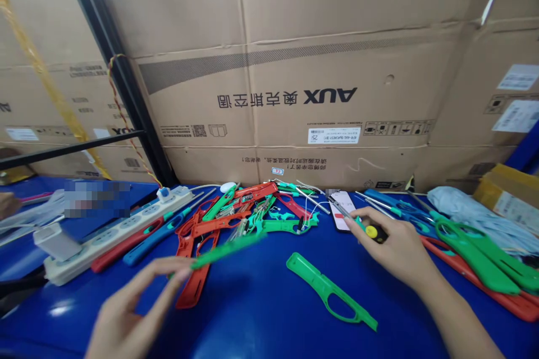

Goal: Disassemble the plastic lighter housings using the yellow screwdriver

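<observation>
My left hand (135, 303) pinches one end of a long green plastic piece (229, 251), which is blurred and held above the blue table (261, 314). At the centre right, my right hand (389, 244) is closed around a screwdriver (373, 231) with a yellow and black handle, its shaft pointing up-left over a phone (342, 212). A green plastic handle shell (328, 290) lies flat on the table between my hands.
A heap of red, green and blue handle shells (236, 216) lies at the back centre. A white power strip (113, 233) is on the left. More green and red shells (484, 261) lie on the right. Cardboard boxes (295, 95) wall the back.
</observation>
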A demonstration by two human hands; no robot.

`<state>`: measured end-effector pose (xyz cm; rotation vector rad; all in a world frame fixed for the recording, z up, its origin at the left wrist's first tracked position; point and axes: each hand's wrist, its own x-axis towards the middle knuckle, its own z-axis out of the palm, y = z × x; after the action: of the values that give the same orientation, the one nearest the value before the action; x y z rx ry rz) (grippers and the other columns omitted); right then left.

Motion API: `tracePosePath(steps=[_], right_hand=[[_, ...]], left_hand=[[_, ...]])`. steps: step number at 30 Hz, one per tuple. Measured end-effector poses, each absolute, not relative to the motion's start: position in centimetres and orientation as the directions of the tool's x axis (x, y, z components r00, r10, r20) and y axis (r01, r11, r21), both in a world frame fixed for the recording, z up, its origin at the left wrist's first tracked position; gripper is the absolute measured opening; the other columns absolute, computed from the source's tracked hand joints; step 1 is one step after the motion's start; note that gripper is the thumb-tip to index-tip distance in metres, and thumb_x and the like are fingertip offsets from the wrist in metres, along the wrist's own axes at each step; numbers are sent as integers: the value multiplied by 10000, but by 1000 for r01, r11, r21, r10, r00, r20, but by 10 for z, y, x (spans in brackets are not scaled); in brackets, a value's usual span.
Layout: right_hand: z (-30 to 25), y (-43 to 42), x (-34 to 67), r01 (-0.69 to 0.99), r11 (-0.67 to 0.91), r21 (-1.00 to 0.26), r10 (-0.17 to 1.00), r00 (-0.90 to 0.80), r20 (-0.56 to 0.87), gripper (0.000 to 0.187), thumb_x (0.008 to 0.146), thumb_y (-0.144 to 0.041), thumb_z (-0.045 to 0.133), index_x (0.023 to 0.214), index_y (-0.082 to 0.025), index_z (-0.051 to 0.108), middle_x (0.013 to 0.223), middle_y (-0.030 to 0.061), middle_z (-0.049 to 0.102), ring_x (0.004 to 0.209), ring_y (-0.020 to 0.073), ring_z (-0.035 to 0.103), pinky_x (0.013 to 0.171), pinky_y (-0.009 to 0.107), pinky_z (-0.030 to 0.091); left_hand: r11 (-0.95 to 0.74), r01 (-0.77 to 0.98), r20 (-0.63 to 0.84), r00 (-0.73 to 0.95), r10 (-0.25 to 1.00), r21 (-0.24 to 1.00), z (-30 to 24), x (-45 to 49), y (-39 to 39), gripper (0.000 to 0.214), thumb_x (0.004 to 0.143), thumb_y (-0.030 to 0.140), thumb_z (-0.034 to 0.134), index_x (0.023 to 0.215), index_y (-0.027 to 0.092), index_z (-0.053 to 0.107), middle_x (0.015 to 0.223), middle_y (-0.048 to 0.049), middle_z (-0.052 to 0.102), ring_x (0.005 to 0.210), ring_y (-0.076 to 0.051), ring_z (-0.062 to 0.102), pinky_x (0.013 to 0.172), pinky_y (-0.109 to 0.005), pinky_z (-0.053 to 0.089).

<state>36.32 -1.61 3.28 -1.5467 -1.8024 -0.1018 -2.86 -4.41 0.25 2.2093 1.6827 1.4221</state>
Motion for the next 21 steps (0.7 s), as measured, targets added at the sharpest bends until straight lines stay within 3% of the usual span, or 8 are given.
tracePosePath(steps=[3,7,10,13,17,21], right_hand=[[32,-15,363,876,284,-390,813,-5,582,310,870,-501,449,854,-247,627,557,-18,584,461,147,530,482,238,370],[30,-14,363,870,290,-399,816,-6,578,277,855,-483,483,855,-242,620,611,-15,616,500,149,565,507,236,381],[30,-13,365,872,279,-402,831,-9,557,280,849,-488,492,867,-238,619,624,-12,630,507,154,572,508,236,380],[30,-12,366,874,275,-401,848,-24,530,289,850,-489,488,869,-234,623,638,-7,641,521,158,576,516,237,381],[29,-11,364,873,274,-403,861,-36,507,296,856,-489,475,885,-237,628,562,-25,594,477,152,538,493,235,358],[28,-12,360,850,286,-443,847,-8,531,297,860,-488,473,872,-236,630,543,-27,570,458,141,507,484,231,351]], left_hand=[[-656,574,583,344,737,490,-5,13,-54,121,890,310,534,863,247,633,875,-5,709,829,-178,679,806,-265,553],[-845,389,395,757,520,367,-4,57,-58,78,892,231,558,922,243,629,1012,-21,684,972,-158,633,926,-249,493],[-890,364,328,835,443,276,1,85,-46,136,921,196,496,987,232,609,1039,-13,664,1022,-148,601,997,-271,427],[-913,346,263,880,395,215,5,108,-26,168,933,189,456,971,219,617,1006,-18,648,949,-156,601,897,-279,466],[-914,332,245,890,385,232,8,124,-2,159,910,229,502,943,222,657,966,-22,641,879,-166,596,817,-279,486],[-899,355,235,879,414,257,6,124,8,217,899,242,510,1068,245,646,1037,-36,630,940,-185,590,838,-306,497]])
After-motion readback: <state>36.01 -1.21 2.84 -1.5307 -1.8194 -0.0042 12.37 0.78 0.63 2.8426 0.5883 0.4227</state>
